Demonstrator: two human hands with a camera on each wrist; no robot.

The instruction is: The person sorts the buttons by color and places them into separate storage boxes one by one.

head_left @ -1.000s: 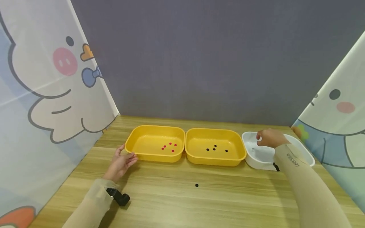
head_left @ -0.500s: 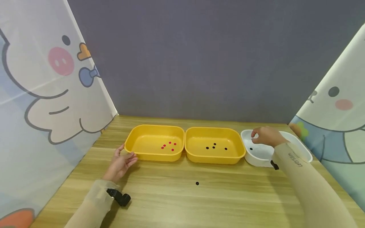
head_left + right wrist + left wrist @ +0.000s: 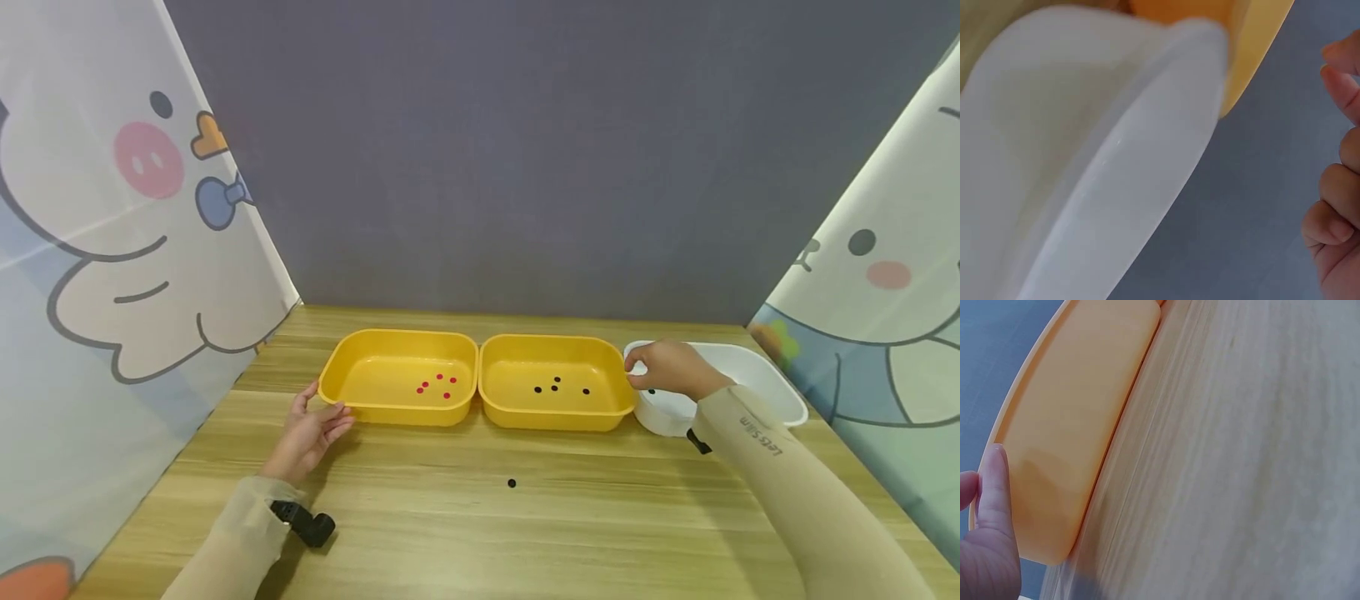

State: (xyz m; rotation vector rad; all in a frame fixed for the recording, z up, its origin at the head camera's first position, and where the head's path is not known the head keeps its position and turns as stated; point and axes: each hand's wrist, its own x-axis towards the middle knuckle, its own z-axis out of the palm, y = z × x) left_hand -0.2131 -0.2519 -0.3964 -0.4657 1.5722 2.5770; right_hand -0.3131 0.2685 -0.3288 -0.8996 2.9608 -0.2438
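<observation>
My left hand (image 3: 302,437) holds the front left corner of the left yellow tray (image 3: 408,414). In the left wrist view a finger (image 3: 996,487) lies along the tray's (image 3: 1075,419) outer wall. My right hand (image 3: 671,368) is above the left end of the white tray (image 3: 757,367), beside the right yellow tray's (image 3: 558,419) right rim. Its thumb and index fingertips come together, the other fingers curled (image 3: 1341,194); whether something small sits between the tips cannot be seen. Several small red discs (image 3: 439,377) lie in the left tray, several black discs (image 3: 555,388) in the right one.
One black disc (image 3: 512,483) lies on the wooden table (image 3: 585,533) in front of the trays. Another black disc (image 3: 652,392) is in the white tray, partly behind my right hand. A grey partition (image 3: 525,167) stands behind, with printed cloth sheets (image 3: 135,283) at both sides.
My right hand has moved left, from over the white tray to the right yellow tray's rim. My left hand keeps its place on the left tray. The head view has shifted slightly.
</observation>
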